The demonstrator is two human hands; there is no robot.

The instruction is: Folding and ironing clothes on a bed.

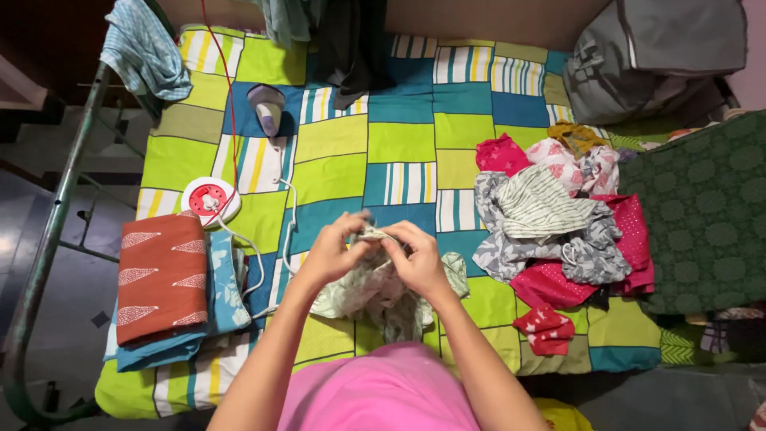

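Pale green printed cloth (375, 291), crumpled, lies at centre of the patchwork bedspread (399, 136), just at six o'clock of the frame's middle, gathered up under both hands. Left hand (333, 254): fingers curled shut, pinching an upper edge of the cloth at its ten o'clock side. Right hand (416, 259): fingers likewise closed on the same bunched edge, touching or nearly touching the left; exactly which fold each holds cannot be told. At nine o'clock of the hands: a folded stack, rust-orange piece with white leaf shapes (162, 275) on top of blue pieces. At ten o'clock: a round white and red cord reel (210, 199), its white cord (286, 215) running up to a lilac iron (266, 108) standing at eleven o'clock. At three o'clock: an unsorted heap of garments (554, 215), pink, grey and striped, with a small red piece (545, 329) apart at four o'clock. At one o'clock, far corner: a grey bag (650, 56). Risks, as judged: the white cord lies just beside the cloth and could be snagged if the cloth is shaken out wide, tugging the iron over; a loose pinch on thin fabric may let the edge slip; the heap sits near enough for pieces to mix.
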